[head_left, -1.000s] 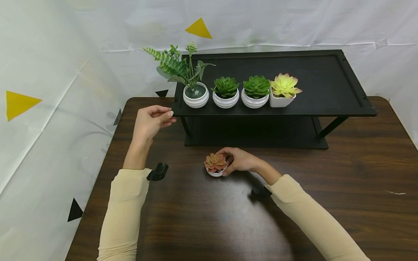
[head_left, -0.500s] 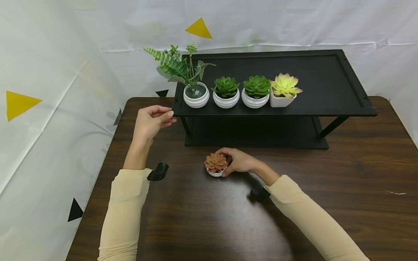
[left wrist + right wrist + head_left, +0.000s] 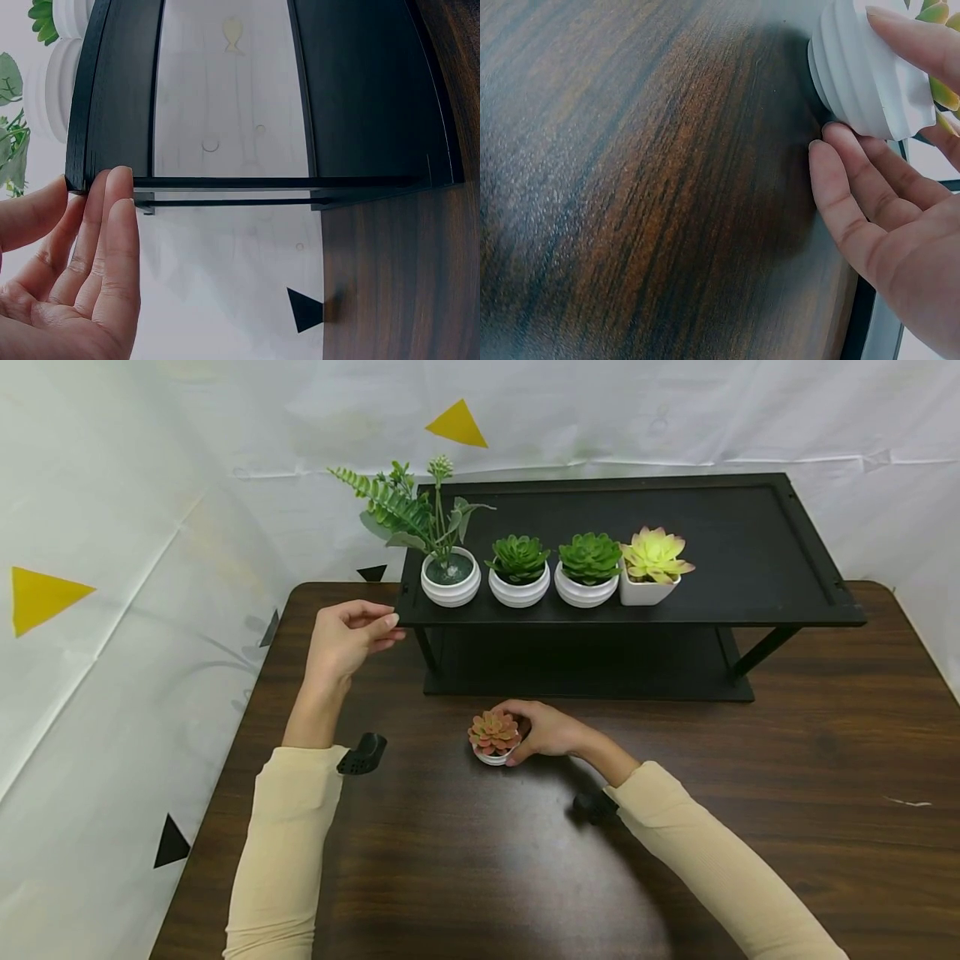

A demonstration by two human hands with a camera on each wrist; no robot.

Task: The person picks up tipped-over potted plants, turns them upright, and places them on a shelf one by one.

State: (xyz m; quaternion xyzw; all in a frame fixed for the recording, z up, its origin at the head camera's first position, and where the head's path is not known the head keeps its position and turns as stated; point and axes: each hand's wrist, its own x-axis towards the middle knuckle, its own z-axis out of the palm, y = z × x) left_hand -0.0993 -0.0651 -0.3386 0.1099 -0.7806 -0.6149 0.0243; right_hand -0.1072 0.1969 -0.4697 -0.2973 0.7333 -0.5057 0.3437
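My right hand grips the small white ribbed pot of a reddish-orange succulent, thumb on one side and fingers on the other. This pot is at the table's middle, in front of the black two-tier shelf; its base appears to be on or close to the wood. At the shelf's front left corner, my left hand pinches the edge of the upper board between thumb and fingers. In the left wrist view the fingertips lie against the underside of that corner.
Along the upper board's front edge stand a tall leafy plant, two green succulents and a yellow succulent in white pots. The lower board sits near the tabletop. White sheeting hangs behind and at left.
The right forearm has shifted very slightly left. The left hand, the shelf and the plants on it stay as they were.
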